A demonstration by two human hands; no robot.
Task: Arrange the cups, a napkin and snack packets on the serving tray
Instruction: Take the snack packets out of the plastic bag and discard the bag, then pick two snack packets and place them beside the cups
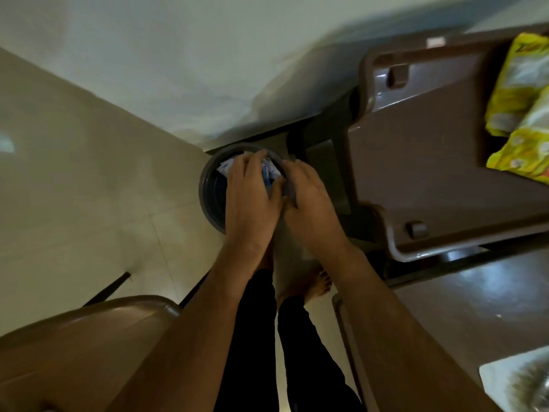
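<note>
Both hands reach down over a round dark bin (208, 197) on the floor. My left hand (252, 194) curls its fingers over a crumpled white and blue packet (269, 171) at the bin's mouth. My right hand (309, 200) pinches the same packet from the right side. Two yellow snack packets (523, 93) lie on a brown rimmed plastic tray (416, 162) at the upper right. No cup or napkin is clearly visible; a blurred white object (517, 379) sits at the bottom right corner.
A brown plastic chair (74, 346) stands at the lower left beside my legs. A dark table top (475, 298) runs along the right under the tray. Pale floor tiles (89, 188) spread left of the bin, and a wall is behind it.
</note>
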